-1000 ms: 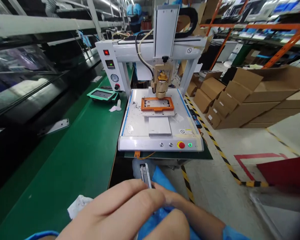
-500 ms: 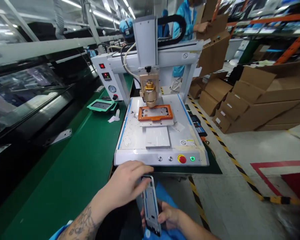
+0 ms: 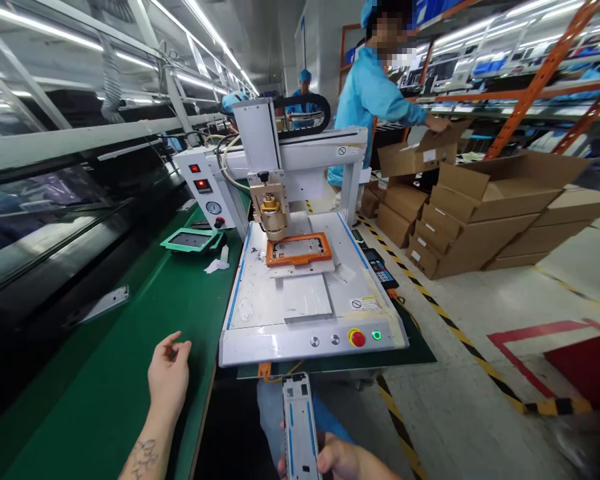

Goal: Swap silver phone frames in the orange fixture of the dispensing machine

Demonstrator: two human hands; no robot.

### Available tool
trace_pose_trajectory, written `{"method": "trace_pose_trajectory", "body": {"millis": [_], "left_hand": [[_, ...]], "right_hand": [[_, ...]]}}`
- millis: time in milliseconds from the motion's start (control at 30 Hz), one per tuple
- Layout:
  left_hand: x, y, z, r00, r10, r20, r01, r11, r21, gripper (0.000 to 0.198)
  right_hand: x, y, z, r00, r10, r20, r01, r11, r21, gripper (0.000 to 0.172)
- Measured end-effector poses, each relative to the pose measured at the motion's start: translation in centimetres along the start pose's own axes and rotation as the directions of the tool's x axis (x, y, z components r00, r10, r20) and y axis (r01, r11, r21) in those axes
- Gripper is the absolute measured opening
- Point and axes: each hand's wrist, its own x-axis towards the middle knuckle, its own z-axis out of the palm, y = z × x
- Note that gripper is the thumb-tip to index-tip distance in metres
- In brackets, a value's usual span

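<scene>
From where I stood, the right hand (image 3: 341, 459) was at the near edge, gripping a slim metal phone frame (image 3: 300, 427) between thumb and fingers; the frame, lined with blue strips, tilted up in front of the machine (image 3: 270, 347), over the person's lap. The left hand (image 3: 169, 377) was off to the left above the green bench (image 3: 100, 400), released, its fingers loosely curled and the thumb close to them. Farther off, on the machine's bed, an orange holder (image 3: 300, 261) carried another frame beneath the brass-coloured head (image 3: 274, 220). Left of the machine, a green holder (image 3: 185, 249) lay on the bench with a small white bottle (image 3: 225, 255) near it. On the far right, a co-worker in blue (image 3: 363, 93) had a hand on a cardboard box (image 3: 420, 157).
</scene>
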Motion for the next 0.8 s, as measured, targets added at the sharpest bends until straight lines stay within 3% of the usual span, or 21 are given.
{"method": "trace_pose_trajectory", "body": {"millis": [167,333,467,600,667,700,800], "left_hand": [[-0.5,-0.1,0.5,0.990,0.046,0.135,-0.056,0.996,0.068,0.059],[-1.3,1.3,0.8,0.990,0.084,0.117,-0.097,0.989,0.111,0.057],[-1.2,4.2,2.1,0.980,0.158,0.125,-0.167,0.984,0.065,0.052],[-2.1,8.7,4.8,0.933,0.251,0.258,-0.268,0.963,0.034,0.044],[-3.0,11.2,6.6,0.869,0.346,0.355,-0.382,0.923,0.037,0.037],[-3.6,12.3,7.6,0.815,0.417,0.403,-0.471,0.881,0.041,0.032],[-4.9,15.0,10.9,0.586,0.633,0.506,-0.748,0.663,0.036,0.021]], "right_hand": [[0.2,0.2,-0.8,1.000,0.006,-0.002,-0.006,1.000,0.008,0.081],[0.5,0.5,-0.9,0.997,0.051,0.066,-0.057,0.995,0.085,0.086],[0.7,0.5,0.0,0.995,0.026,0.095,-0.035,0.995,0.097,0.086],[0.3,-0.1,0.5,0.993,0.035,0.117,-0.044,0.996,0.075,0.086],[0.1,-0.2,0.4,0.990,0.084,0.115,-0.087,0.996,0.018,0.085],[0.0,-0.3,0.2,0.987,0.113,0.116,-0.112,0.994,-0.019,0.084],[-0.2,-0.1,-0.5,0.977,0.178,0.117,-0.168,0.981,-0.095,0.084]]}}
